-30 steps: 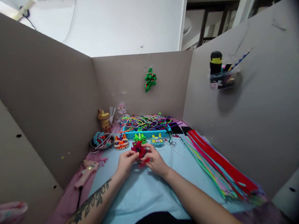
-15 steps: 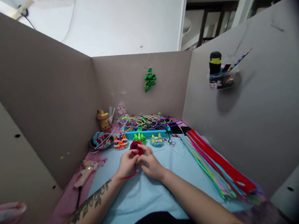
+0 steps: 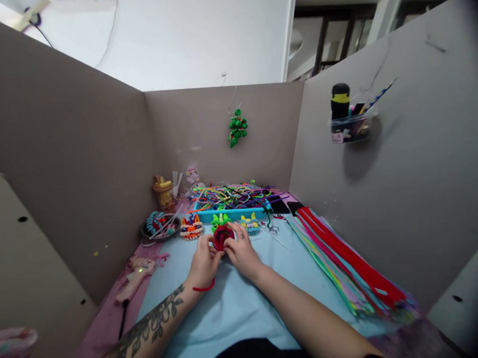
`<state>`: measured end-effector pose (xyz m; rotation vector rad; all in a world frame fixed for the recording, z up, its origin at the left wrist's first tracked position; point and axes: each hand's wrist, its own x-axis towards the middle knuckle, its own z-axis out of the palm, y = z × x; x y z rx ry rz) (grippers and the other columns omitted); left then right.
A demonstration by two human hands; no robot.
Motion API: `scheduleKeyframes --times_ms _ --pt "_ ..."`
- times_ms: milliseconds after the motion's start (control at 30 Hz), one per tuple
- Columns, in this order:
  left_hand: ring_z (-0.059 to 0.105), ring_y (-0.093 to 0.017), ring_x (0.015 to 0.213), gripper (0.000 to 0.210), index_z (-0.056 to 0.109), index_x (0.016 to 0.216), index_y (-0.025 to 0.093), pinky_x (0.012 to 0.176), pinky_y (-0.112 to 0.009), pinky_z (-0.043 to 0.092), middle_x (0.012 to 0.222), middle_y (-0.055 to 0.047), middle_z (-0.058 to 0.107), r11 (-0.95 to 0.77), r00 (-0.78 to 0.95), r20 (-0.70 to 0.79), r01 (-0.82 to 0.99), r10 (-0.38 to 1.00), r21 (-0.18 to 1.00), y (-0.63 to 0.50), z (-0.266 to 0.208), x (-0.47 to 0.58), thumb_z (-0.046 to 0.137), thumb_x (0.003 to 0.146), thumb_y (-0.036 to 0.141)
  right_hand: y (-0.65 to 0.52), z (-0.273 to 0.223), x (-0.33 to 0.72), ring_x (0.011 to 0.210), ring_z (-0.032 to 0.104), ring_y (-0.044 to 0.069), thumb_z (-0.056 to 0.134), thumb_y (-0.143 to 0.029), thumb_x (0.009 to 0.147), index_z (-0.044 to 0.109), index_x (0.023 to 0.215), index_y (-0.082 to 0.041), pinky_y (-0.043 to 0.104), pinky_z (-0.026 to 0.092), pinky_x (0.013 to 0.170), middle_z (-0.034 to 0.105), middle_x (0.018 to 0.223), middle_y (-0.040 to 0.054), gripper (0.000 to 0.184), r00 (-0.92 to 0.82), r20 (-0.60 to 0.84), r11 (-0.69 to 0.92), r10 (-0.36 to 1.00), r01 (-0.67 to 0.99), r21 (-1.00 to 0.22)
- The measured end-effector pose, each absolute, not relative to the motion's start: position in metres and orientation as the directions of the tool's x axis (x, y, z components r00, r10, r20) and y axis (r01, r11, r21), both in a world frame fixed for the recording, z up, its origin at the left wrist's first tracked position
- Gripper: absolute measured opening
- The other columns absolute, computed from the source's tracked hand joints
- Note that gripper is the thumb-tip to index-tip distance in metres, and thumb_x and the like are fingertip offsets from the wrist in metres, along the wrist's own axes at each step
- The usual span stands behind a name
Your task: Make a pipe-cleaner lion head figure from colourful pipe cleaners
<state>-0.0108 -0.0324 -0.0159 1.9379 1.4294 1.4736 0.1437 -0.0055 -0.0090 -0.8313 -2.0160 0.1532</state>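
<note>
A small round cup-like piece of dark red pipe cleaners [image 3: 222, 236] is held up in front of me, its hollow side facing me. My left hand [image 3: 202, 260] pinches its left edge, and my right hand [image 3: 243, 255] grips its right edge, with fingers over the rim. A loose red pipe cleaner end [image 3: 203, 289] curls out below my left hand, by the wrist. Just behind stand a green pipe cleaner figure [image 3: 220, 220], partly hidden, a blue and yellow figure [image 3: 249, 224] and an orange and cream figure [image 3: 191, 227].
A blue tray [image 3: 208, 216] heaped with colourful pipe cleaners stands at the back. Bundled long pipe cleaners [image 3: 347, 261] lie on the right. Scissors [image 3: 273, 230] rest right of my hands. On the left are a dark bowl [image 3: 144, 231] and a pink glue gun [image 3: 138, 281]. Grey panels enclose the table.
The red piece has turned so its opening faces me more, and my hands have shifted around its rim. Its loose end has swung down towards my left wrist. The view has shifted slightly.
</note>
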Motion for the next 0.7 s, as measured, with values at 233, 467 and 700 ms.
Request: scheduleKeyframes --times_ms 233,467,700 --pt "0.062 -0.016 0.072 0.012 0.066 0.08 0.02 0.068 -0.028 0.047 0.078 -0.004 0.068 -0.495 0.166 0.541 0.676 0.824 0.546 -0.031 -0.002 -0.021 0.054 0.079 0.019 -0.003 -0.006 0.145 0.126 0.037 0.025 0.046 -0.005 0.077 0.059 0.079 -0.018 0.045 0.034 0.104 0.037 0.133 0.0111 0.019 -0.327 0.661 0.736 0.675 0.362 -0.572" --pt "0.06 -0.014 0.063 0.011 0.064 0.086 0.018 0.06 -0.024 0.046 0.075 -0.002 0.067 -0.485 0.166 0.506 0.632 0.846 0.604 -0.029 0.001 -0.026 0.056 0.08 0.02 -0.001 0.0 0.152 0.123 0.042 0.025 0.051 -0.009 0.075 0.062 0.075 -0.018 0.043 0.032 0.104 0.04 0.129 0.0103 0.015 -0.323 0.607 0.687 0.726 0.303 -0.66" --pt "0.061 -0.014 0.075 0.012 0.065 0.084 0.02 0.07 -0.024 0.046 0.081 -0.002 0.068 -0.542 0.242 0.535 0.659 0.809 0.521 -0.035 0.008 -0.022 0.053 0.083 0.019 -0.002 -0.003 0.141 0.122 0.042 0.025 0.056 -0.013 0.072 0.059 0.065 -0.018 0.039 0.032 0.102 0.043 0.126 0.0097 0.009 -0.245 0.53 0.583 0.812 0.289 -0.76"
